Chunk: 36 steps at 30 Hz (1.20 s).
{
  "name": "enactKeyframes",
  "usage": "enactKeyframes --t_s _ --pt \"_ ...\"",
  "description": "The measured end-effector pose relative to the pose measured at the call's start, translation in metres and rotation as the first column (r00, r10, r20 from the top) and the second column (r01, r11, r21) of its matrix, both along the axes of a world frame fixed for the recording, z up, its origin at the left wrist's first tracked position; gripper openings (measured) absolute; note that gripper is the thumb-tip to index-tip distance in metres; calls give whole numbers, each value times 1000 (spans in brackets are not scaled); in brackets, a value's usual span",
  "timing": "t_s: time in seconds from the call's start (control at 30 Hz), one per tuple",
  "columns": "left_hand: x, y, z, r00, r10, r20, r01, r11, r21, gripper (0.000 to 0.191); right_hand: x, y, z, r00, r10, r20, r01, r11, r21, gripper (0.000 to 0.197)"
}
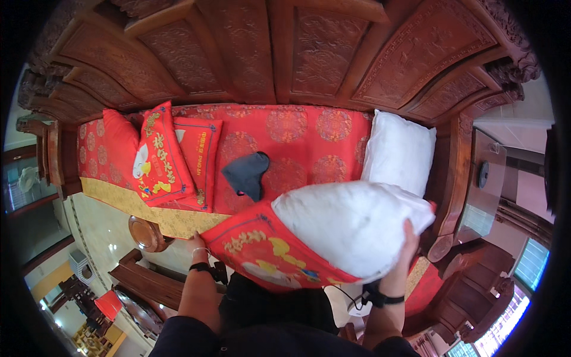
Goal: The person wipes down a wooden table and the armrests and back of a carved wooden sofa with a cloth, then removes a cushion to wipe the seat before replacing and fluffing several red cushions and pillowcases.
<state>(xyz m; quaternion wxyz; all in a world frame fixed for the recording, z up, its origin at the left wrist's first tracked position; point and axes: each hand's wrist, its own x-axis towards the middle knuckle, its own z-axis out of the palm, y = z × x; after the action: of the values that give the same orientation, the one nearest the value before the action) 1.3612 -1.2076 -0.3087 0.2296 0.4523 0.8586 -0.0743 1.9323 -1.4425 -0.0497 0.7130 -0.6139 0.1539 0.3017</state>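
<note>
A white pillow insert point(341, 225) lies partly inside a red printed pillowcase point(272, 259) in front of me. My left hand point(198, 245) grips the far left corner of the pillowcase. With my right hand point(408, 245) I hold the white insert near its exposed right end; some fingers are hidden. Another white pillow point(401, 151) rests at the right end of the red patterned seat cover point(285, 165). Red printed cushions point(163, 156) are piled at the left, one leaning over another. Between them and the white pillow lies a crumpled dark grey cloth point(247, 174).
A carved wooden backrest point(250, 53) rises behind the seat, with a wooden armrest point(455, 178) at the right. Near my left arm are a round wooden stool point(145, 234) and a dark wooden piece of furniture point(147, 276). A carved wooden chair point(473, 290) stands at lower right.
</note>
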Motion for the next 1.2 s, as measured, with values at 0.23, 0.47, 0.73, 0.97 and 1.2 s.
enactKeyframes --t_s 0.23,0.47,0.73,0.97,1.2 --pt "108 16 7 383 566 730 -512 788 -342 35 7 -4 -131 908 285 -308 -388 848 -360 82" --pt "204 19 27 704 -267 658 60 945 320 15 21 -16 -214 830 533 163 -318 693 -647 72" --pt "365 58 61 182 -917 356 715 372 592 16 68 40 -227 696 703 144 -328 490 -807 40" --pt "427 57 31 -368 -867 336 891 -226 394 33 90 75 -267 381 875 298 -213 397 -893 54" --pt "429 83 48 -374 -751 545 927 -277 255 22 70 103 -239 483 871 -93 -521 201 -829 116"
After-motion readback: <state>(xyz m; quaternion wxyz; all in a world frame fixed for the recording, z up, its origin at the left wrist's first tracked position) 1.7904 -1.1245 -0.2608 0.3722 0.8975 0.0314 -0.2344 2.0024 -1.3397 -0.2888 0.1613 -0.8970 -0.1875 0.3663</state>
